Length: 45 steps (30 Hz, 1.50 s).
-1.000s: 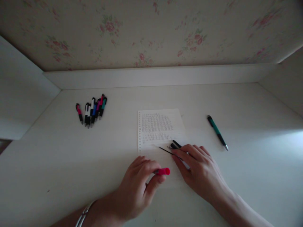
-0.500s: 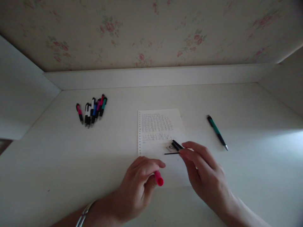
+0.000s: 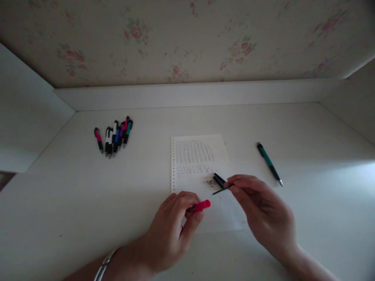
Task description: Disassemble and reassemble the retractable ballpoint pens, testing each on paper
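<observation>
Between the thumb and fingers of my left hand [image 3: 172,224] is a pink pen barrel [image 3: 202,205], its open end facing right. My right hand [image 3: 263,210] pinches a thin dark pen refill [image 3: 222,190], which points left and slightly down towards the barrel; the two are apart. Just behind the refill, black pen parts [image 3: 219,179] and a small metallic piece, perhaps a tip or spring [image 3: 212,183], lie on a sheet of handwritten lined paper [image 3: 199,183]. The paper's lower part is partly covered by my hands.
A group of several pens [image 3: 115,138] in white, blue, purple, pink and green lies at the back left, with one pink pen [image 3: 99,140] beside it. A green and black pen [image 3: 268,164] lies at the right. A wallpapered wall [image 3: 187,43] rises behind the white desk [image 3: 88,203].
My left hand has turned the pink barrel so its open end faces right instead of towards me. My right hand has shifted right and tilted the refill.
</observation>
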Tool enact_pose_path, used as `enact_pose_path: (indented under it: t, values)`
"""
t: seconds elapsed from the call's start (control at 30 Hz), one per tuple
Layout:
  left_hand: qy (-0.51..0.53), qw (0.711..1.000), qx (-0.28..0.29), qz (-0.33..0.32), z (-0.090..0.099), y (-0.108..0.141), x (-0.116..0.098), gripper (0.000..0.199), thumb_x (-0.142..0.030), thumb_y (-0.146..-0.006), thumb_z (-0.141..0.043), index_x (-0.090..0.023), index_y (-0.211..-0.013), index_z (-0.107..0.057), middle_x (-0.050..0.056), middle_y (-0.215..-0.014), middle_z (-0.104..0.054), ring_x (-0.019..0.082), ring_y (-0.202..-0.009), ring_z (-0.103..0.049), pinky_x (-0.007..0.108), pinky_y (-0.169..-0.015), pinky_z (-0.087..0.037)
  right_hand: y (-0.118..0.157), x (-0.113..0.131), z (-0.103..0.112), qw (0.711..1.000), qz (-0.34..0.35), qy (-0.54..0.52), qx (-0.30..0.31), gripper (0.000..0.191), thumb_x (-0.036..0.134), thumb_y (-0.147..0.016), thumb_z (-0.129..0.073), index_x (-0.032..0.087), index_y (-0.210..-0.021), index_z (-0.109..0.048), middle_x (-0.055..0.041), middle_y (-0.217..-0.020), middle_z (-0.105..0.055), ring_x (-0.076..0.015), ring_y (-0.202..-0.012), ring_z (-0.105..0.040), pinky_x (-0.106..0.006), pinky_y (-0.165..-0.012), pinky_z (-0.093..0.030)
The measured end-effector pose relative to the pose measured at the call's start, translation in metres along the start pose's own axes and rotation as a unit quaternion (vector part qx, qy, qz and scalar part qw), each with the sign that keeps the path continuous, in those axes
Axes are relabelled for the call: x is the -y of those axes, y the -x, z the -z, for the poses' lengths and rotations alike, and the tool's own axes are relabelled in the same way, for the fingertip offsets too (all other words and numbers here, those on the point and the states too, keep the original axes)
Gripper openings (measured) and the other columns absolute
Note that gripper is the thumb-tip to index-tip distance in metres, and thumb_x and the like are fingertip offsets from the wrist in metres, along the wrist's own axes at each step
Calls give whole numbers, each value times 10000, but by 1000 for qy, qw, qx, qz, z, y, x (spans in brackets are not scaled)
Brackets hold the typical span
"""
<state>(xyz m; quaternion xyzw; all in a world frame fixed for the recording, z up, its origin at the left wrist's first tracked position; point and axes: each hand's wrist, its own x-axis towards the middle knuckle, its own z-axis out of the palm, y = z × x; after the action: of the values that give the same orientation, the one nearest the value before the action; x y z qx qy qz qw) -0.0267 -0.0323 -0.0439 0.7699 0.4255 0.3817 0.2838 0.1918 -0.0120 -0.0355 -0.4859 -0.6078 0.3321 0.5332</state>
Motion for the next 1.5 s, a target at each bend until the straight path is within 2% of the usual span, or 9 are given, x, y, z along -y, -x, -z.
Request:
enact_pose_path:
  t: [0.1,0.2,0.4,0.57,0.67,0.83,1.07,1.33,1.5]
  values:
    - [-40,999,-4,16,0,-1,-2,80,-285,-1062,-493,-216,-1062,-533,17,-833,-678,160,-689,-625,290,-663,-509,1,1,3,999,-8,-22,-33,204,79,-932,-637,266,-979,-703,-29,-1012,-723,-145,-960,-695,-209,-816,-608]
    - [-60,998,-12,18,1,-2,-2,99,-297,-1068,-479,-214,-1053,-532,9,-796,-661,161,-676,-618,272,-602,-476,2,4,4,999,16,-29,-40,233,51,-934,-615,260,-991,-701,-43,-1017,-704,-151,-968,-676,-219,-813,-596]
    - [-75,997,-17,14,2,-4,-3,102,-292,-1065,-483,-211,-1053,-544,15,-811,-663,174,-713,-627,280,-627,-486,1,6,5,997,67,-7,-35,270,-2,-923,-591,237,-998,-693,-76,-998,-694,-191,-933,-675,-292,-734,-598]
    - [-73,997,-9,15,1,-3,-3,73,-268,-1057,-494,-215,-1048,-543,18,-843,-674,184,-739,-624,303,-674,-495,2,2,7,994,85,-20,-63,308,-49,-893,-596,214,-1017,-695,-66,-1021,-689,-171,-957,-667,-267,-750,-580]
    - [-81,996,1,23,0,-3,-2,62,-267,-1054,-498,-220,-1056,-538,15,-848,-679,191,-745,-628,321,-694,-492,1,4,8,991,126,20,-31,353,-94,-853,-604,196,-1037,-688,-65,-1036,-689,-170,-939,-673,-279,-742,-570]
    - [-99,995,8,31,-1,-2,-2,71,-280,-1055,-489,-224,-1061,-533,16,-862,-690,207,-758,-640,364,-748,-493,0,9,11,964,240,110,19,426,-149,-779,-625,153,-1071,-691,-71,-1019,-695,-182,-894,-690,-302,-695,-571]
    - [-97,995,4,28,0,0,-1,80,-280,-1056,-489,-218,-1060,-538,9,-854,-691,200,-740,-639,375,-767,-483,6,0,12,982,172,55,-60,474,-161,-771,-627,184,-1088,-699,-67,-1076,-704,-188,-908,-687,-319,-675,-539]
    - [-97,995,12,24,-1,-1,-2,75,-289,-1061,-490,-226,-1057,-531,6,-861,-691,198,-748,-644,380,-782,-482,-2,7,10,969,220,115,-15,399,-143,-797,-615,154,-1053,-688,-73,-1019,-702,-168,-881,-691,-298,-693,-569]
    - [-97,995,20,17,-3,0,0,102,-308,-1061,-492,-215,-1053,-534,25,-877,-700,205,-761,-653,367,-755,-501,-2,9,8,957,252,127,71,370,-139,-814,-606,137,-1050,-676,-90,-1003,-711,-172,-921,-701,-283,-739,-596]
